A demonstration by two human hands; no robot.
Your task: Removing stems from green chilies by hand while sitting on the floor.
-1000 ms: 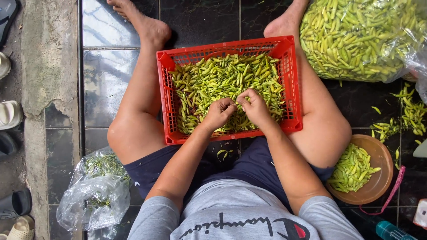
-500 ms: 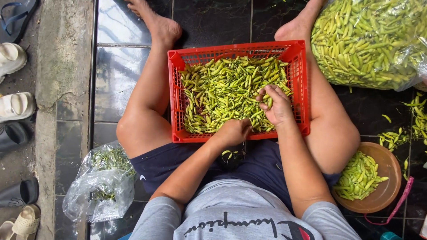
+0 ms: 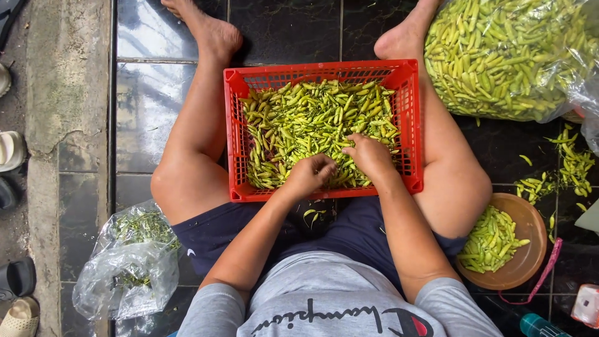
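Note:
A red plastic crate (image 3: 234, 137) sits on the floor between my bare legs, filled with green chili peppers (image 3: 299, 118). My left hand (image 3: 311, 175) rests in the near part of the pile with fingers curled on peppers. Beside it, my right hand (image 3: 369, 155) lies on the peppers with fingers bent, touching them; what its fingers pinch is hidden. The two hands almost touch.
A big clear bag of green chilies (image 3: 505, 56) lies at the upper right. A brown bowl (image 3: 530, 231) with chilies sits by my right thigh, loose chilies (image 3: 571, 165) beyond it. A plastic bag of stems (image 3: 134, 262) lies at the left. Sandals (image 3: 12, 150) line the concrete edge.
My left hand, which had dropped to the crate's near edge, is back in the peppers. The right hand moved nearer, next to it. The view shifted slightly.

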